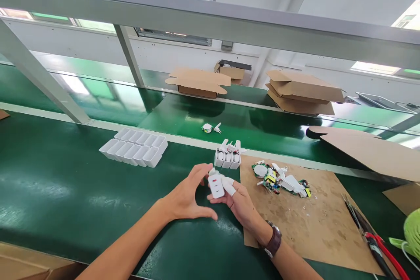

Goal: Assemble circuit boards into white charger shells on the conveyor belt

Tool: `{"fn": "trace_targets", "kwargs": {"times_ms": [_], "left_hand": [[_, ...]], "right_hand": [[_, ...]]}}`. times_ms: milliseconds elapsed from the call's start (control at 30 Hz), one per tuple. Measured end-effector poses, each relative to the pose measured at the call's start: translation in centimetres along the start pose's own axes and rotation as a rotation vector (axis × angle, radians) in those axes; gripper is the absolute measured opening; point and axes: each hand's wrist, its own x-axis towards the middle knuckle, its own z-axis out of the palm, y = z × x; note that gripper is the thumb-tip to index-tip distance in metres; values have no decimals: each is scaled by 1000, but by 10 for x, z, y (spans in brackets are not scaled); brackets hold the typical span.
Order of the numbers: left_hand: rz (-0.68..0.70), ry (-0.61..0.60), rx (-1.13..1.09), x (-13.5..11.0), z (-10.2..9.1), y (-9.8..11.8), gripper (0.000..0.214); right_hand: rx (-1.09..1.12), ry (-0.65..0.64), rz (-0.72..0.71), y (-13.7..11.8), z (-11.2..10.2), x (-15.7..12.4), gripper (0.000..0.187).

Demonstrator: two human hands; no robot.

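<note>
Between the fingers of my right hand (241,203) is a white charger front piece (216,187) with port slots and one red-lined port. White coverings wrap fingertips of that hand, and a watch circles its wrist. My left hand (187,192) is open beside the piece, thumb stretched away and index fingertip close to its top edge; whether it touches I cannot tell. Just beyond stand white open housings (227,164) filled with charger parts. Right of my hands lies a pile of circuit boards and white charger parts (278,178) on a stained cardboard sheet (308,227).
Rows of white open housings (134,146) stand on the green bench (82,192) at left. Another small charger part (207,128) lies farther back. Pliers with red handles (377,240) rest at right. Flattened cardboard boxes (302,89) sit behind, beneath a metal frame bar (210,19).
</note>
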Motion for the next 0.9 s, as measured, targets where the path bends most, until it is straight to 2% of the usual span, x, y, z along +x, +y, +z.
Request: {"fn": "trace_targets", "kwargs": {"times_ms": [67, 133, 300, 400, 500, 567, 633, 733, 800, 900], "left_hand": [[73, 32, 89, 1, 3, 2, 97], [117, 61, 149, 1, 5, 3, 86], [151, 70, 178, 3, 5, 5, 81], [154, 89, 186, 3, 3, 5, 80], [145, 153, 230, 3, 0, 4, 79], [94, 179, 289, 3, -3, 0, 78], [9, 155, 323, 1, -4, -5, 76], [-160, 116, 274, 0, -5, -17, 70], [-273, 162, 183, 2, -3, -27, 65], [-382, 290, -33, 11, -1, -45, 67]], "right_hand": [[137, -24, 102, -1, 3, 0, 49], [179, -31, 137, -1, 6, -1, 50], [152, -42, 153, 1, 7, -1, 52], [125, -20, 102, 2, 7, -1, 52], [7, 65, -63, 2, 8, -2, 47], [-106, 94, -188, 4, 8, -3, 43], [-239, 85, -271, 6, 8, -5, 40], [-475, 81, -344, 12, 7, -10, 49], [-638, 76, -403, 16, 7, -14, 55], [-891, -16, -479, 17, 9, -19, 50]]}}
